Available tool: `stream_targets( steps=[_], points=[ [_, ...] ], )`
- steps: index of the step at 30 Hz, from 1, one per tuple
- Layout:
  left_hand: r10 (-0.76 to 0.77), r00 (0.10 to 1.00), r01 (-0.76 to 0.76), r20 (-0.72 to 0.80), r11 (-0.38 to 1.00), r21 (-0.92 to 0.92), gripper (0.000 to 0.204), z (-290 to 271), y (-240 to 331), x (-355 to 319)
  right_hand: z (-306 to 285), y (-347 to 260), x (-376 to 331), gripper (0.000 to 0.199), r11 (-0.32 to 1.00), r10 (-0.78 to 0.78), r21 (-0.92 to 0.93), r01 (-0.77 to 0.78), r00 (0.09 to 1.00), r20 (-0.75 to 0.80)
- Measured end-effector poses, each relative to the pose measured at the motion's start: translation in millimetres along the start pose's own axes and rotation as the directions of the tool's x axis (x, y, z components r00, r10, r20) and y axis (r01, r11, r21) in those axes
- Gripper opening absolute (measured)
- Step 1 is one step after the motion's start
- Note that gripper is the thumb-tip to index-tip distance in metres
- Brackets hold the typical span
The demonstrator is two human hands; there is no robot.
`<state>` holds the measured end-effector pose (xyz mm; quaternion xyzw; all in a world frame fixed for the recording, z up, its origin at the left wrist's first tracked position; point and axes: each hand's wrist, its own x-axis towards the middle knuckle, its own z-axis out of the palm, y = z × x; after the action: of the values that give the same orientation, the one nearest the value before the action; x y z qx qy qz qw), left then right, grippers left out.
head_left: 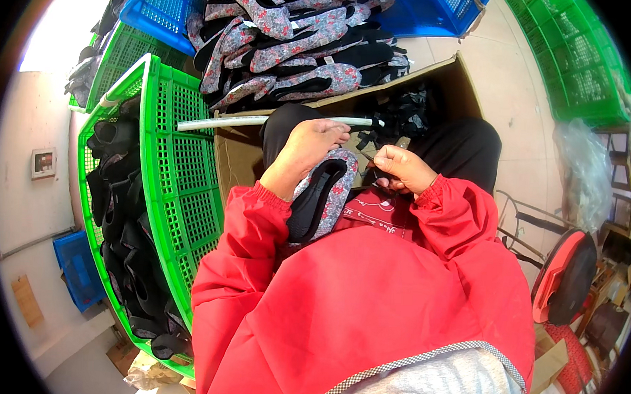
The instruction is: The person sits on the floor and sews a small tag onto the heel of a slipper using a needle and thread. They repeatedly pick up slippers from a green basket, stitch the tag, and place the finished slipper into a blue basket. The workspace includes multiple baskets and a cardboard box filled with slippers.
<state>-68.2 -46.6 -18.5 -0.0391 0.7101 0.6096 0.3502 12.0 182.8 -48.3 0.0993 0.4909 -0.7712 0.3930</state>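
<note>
My left hand (310, 149) is closed at the far end of a grey floral fabric shoe (341, 180) with a black lining, which lies against my lap with its opening up. Just to its right, my right hand (403, 170) is also closed, thumb and fingers pressed together. A small dark, thin thing shows beside those fingers, too little of it to name. Beneath the right hand, a red printed cloth (382, 212) covers part of my lap. Beyond my hands, a whitish rod (224, 122) lies across an open cardboard box (464, 91) with black items inside.
A large pile of floral shoes (287, 48) lies past the box, between blue crates (165, 11). On the left stands a green crate (183, 170) full of black shoes (126, 259). Another green crate (582, 57) is at far right, near a red-and-black round-backed seat (565, 278).
</note>
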Motion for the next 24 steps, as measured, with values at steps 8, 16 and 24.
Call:
stream_targets(
  steps=[8,16,24],
  points=[
    [0.164,0.985,-0.158,0.047,0.981,-0.115,0.049,-14,9,-46,18,9,8,0.026,0.994,-0.042,0.089,0.068,0.963,-0.267],
    [0.442,0.896,-0.369,-0.053,0.803,0.468,0.053,-2,-27,-71,52,47,33,0.021,0.825,-0.368,0.475,0.305,0.929,0.043],
    [0.633,0.772,-0.308,-0.056,0.450,0.839,0.017,21,-11,-71,22,40,39,0.025,0.790,-0.538,0.122,0.600,0.775,-0.331]
  ],
)
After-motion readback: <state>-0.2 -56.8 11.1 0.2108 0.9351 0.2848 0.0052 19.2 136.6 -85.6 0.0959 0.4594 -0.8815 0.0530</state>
